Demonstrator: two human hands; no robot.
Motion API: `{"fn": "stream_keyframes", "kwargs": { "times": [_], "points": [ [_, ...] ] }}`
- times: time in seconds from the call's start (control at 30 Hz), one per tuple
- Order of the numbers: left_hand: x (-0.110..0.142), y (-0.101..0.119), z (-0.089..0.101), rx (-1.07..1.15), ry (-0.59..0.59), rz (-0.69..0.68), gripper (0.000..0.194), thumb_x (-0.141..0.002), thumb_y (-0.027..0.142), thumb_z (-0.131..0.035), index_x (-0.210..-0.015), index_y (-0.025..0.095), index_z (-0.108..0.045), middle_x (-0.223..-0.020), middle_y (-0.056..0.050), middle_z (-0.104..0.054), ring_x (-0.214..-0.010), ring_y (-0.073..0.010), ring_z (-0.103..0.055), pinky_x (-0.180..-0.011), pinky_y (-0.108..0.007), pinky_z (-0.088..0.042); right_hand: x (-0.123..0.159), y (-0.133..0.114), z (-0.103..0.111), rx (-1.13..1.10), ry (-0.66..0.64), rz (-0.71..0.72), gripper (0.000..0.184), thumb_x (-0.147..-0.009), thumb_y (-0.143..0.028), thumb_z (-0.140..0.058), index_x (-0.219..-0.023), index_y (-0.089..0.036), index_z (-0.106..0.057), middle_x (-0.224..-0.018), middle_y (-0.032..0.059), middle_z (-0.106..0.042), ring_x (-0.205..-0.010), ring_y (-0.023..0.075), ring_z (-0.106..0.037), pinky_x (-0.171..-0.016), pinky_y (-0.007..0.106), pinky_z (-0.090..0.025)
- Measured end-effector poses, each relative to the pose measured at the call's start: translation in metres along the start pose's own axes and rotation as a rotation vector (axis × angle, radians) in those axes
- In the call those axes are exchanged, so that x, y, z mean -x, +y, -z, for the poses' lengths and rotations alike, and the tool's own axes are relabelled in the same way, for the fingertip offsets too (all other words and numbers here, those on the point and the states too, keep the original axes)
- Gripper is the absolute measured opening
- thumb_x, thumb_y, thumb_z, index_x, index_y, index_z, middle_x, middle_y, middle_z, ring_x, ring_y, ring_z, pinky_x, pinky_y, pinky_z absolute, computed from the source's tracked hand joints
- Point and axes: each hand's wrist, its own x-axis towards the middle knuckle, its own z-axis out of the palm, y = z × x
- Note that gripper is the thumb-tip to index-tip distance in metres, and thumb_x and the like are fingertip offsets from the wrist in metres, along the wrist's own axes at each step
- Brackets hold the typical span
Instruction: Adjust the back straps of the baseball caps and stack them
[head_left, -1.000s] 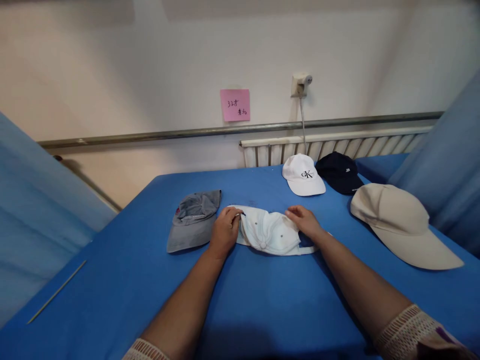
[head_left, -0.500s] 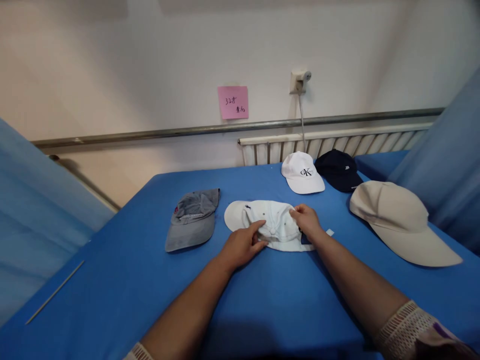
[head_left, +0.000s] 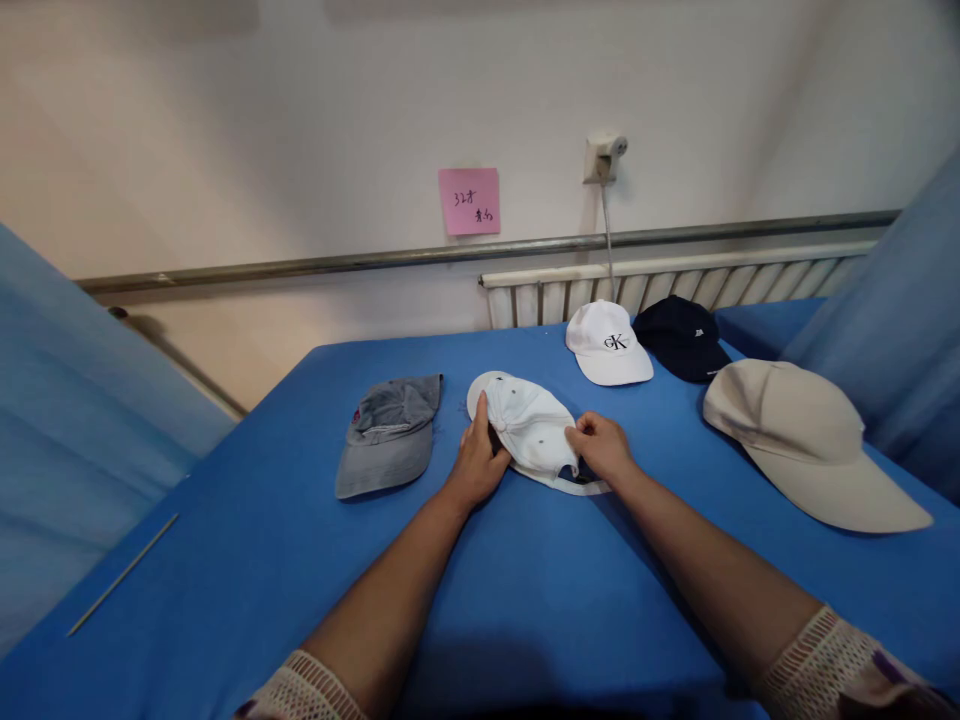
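Observation:
A pale mint baseball cap (head_left: 536, 425) rests on the blue-covered table between my hands, its crown puffed out and its brim at the far left end. My left hand (head_left: 478, 458) grips it where crown and brim meet, thumb low and fingers along the front. With thumb and fingers, my right hand (head_left: 602, 448) pinches the rear edge, beside the back opening and strap. A grey cap (head_left: 386, 445) lies to the left, its crown partly caved in. Beyond my right hand are a white cap with black letters (head_left: 609, 343), a black cap (head_left: 681, 338) and a large beige cap (head_left: 802, 430).
The blue table cover (head_left: 300, 570) runs back towards a radiator (head_left: 555, 302) and a metal rail (head_left: 337, 264). A thin stick (head_left: 124, 575) lies at the left edge. Blue curtains (head_left: 75, 430) hang at both sides. A plugged socket (head_left: 602, 160) and pink note (head_left: 469, 201) are on the wall.
The mint cap's crown, flattened and dented before, is now raised and rounded. My left hand has moved up and left to the cap's front; my right hand has shifted slightly left along the rear.

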Motion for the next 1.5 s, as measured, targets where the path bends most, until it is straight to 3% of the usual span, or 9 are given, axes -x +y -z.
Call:
{"fn": "stream_keyframes", "kwargs": {
  "times": [0.17,0.27,0.33,0.4,0.63,0.8,1.0,1.2,1.5],
  "points": [
    [0.012,0.021,0.009,-0.057,0.245,-0.154,0.048,-0.09,0.02,-0.049,-0.138,0.016,-0.043,-0.13,-0.016,-0.059,-0.124,-0.0265,-0.054,-0.108,-0.048,-0.039,-0.009,0.003,0.008,-0.038,0.101,-0.056,0.015,-0.066,-0.032,-0.054,-0.056,-0.024,-0.046,-0.05,-0.0051,-0.047,-0.051,0.0143,-0.043,-0.051,0.026,-0.032],
    [0.025,0.042,0.008,0.006,-0.086,-0.285,0.031,-0.092,0.024,-0.048,-0.122,0.02,-0.058,-0.111,-0.01,-0.069,-0.105,-0.0212,-0.064,-0.097,-0.038,-0.048,-0.015,0.008,0.01,-0.074,0.135,-0.077,0.015,-0.065,-0.031,-0.054,-0.055,-0.024,-0.045,-0.048,-0.0054,-0.046,-0.051,0.0141,-0.042,-0.051,0.026,-0.032],
    [0.03,0.05,0.002,0.008,-0.336,-0.316,0.036,-0.091,0.029,-0.053,-0.126,0.022,-0.056,-0.118,-0.009,-0.067,-0.109,-0.0217,-0.062,-0.098,-0.037,-0.048,-0.017,0.01,0.011,-0.092,0.152,-0.08,0.015,-0.064,-0.031,-0.054,-0.055,-0.024,-0.045,-0.049,-0.0053,-0.047,-0.051,0.014,-0.042,-0.051,0.026,-0.033],
    [0.029,0.048,-0.006,-0.026,-0.413,-0.29,0.05,-0.088,0.034,-0.058,-0.136,0.023,-0.048,-0.135,-0.011,-0.058,-0.125,-0.0252,-0.053,-0.106,-0.042,-0.042,-0.018,0.013,0.011,-0.108,0.152,-0.085,0.015,-0.065,-0.031,-0.054,-0.054,-0.023,-0.046,-0.049,-0.0052,-0.047,-0.051,0.0139,-0.043,-0.051,0.025,-0.033],
    [0.001,-0.001,-0.007,-0.253,-0.067,0.181,0.064,-0.082,0.024,-0.063,-0.14,0.011,-0.04,-0.154,-0.024,-0.031,-0.141,-0.0382,-0.032,-0.11,-0.059,-0.032,-0.023,0.024,0.013,-0.018,0.061,-0.103,0.015,-0.067,-0.029,-0.055,-0.055,-0.022,-0.05,-0.052,-0.0034,-0.053,-0.053,0.0146,-0.048,-0.051,0.026,-0.033],
    [0.011,0.022,0.0,-0.128,-0.007,-0.115,0.035,-0.09,0.019,-0.049,-0.124,0.018,-0.056,-0.126,-0.012,-0.062,-0.12,-0.0256,-0.055,-0.105,-0.047,-0.042,-0.023,0.025,0.012,0.046,0.03,-0.079,0.018,-0.068,-0.032,-0.059,-0.056,-0.021,-0.053,-0.053,-0.0025,-0.057,-0.054,0.015,-0.05,-0.052,0.027,-0.033],
    [0.032,0.069,-0.02,-0.039,-0.476,-0.395,0.034,-0.088,0.026,-0.056,-0.122,0.022,-0.058,-0.118,-0.008,-0.065,-0.108,-0.0236,-0.057,-0.098,-0.039,-0.044,-0.024,0.027,0.01,0.122,0.016,-0.03,0.023,-0.072,-0.04,-0.061,-0.061,-0.022,-0.055,-0.056,-0.0022,-0.06,-0.056,0.0153,-0.053,-0.054,0.027,-0.033],
    [0.024,0.054,-0.012,-0.221,-0.452,-0.265,0.016,-0.085,0.023,-0.055,-0.097,0.021,-0.066,-0.091,-0.007,-0.067,-0.089,-0.0234,-0.058,-0.081,-0.035,-0.046,-0.026,0.032,0.008,0.084,0.03,-0.046,0.019,-0.07,-0.038,-0.064,-0.068,-0.021,-0.058,-0.063,-0.0007,-0.063,-0.059,0.0161,-0.055,-0.057,0.027,-0.037],
    [0.007,0.022,0.021,-0.384,-0.328,-0.036,0.015,-0.074,0.014,-0.055,-0.082,0.02,-0.067,-0.082,-0.008,-0.067,-0.081,-0.0244,-0.058,-0.076,-0.035,-0.043,-0.025,0.024,0.007,-0.176,0.019,0.022,0.016,-0.074,-0.036,-0.058,-0.076,-0.02,-0.059,-0.069,-0.0005,-0.063,-0.061,0.015,-0.057,-0.059,0.026,-0.044]
  ]
}}
